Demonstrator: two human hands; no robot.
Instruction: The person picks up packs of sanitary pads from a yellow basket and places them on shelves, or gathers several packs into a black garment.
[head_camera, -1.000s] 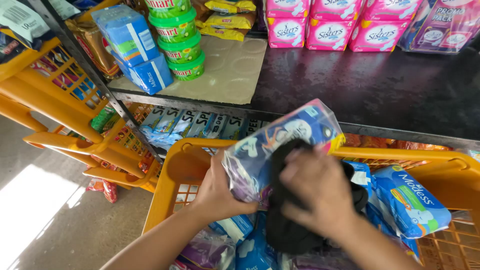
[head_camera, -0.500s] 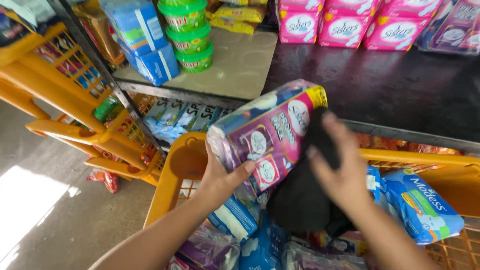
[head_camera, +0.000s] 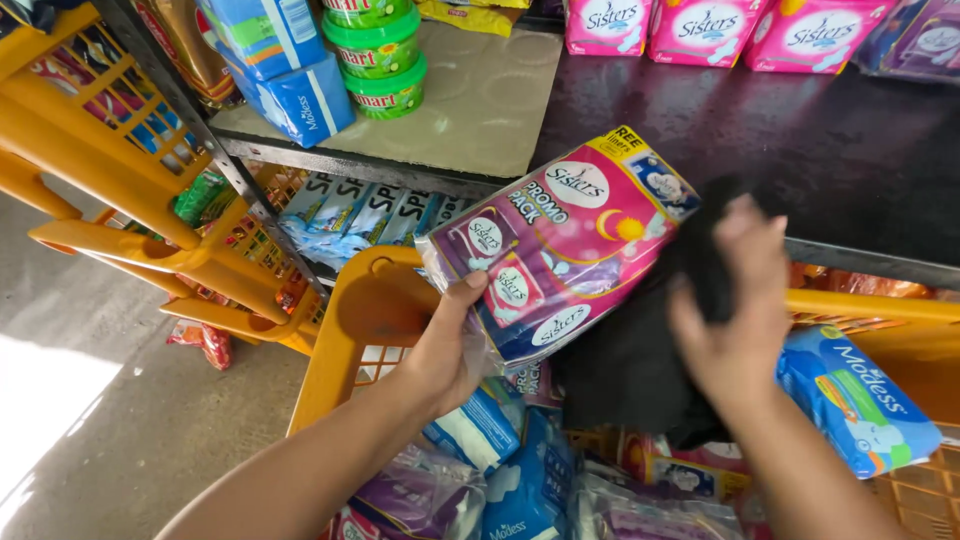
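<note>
The left hand (head_camera: 445, 350) grips the lower corner of a pink and purple pack (head_camera: 560, 250), held tilted above an orange basket (head_camera: 365, 310) of similar packs. The right hand (head_camera: 735, 310) (fingers spread) presses a black cloth (head_camera: 630, 370) against the pack's right side, before the dark shelf's (head_camera: 700, 120) front edge.

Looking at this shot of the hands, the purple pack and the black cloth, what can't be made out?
Head view only:
- Right end of the purple pack: covered by the black cloth.
- Right hand: motion-blurred, so its grip on the cloth is unclear.
- Left hand: fingers hidden behind the pack.
- Orange basket: bottom buried under packets, right side cut off by the frame edge.
</note>
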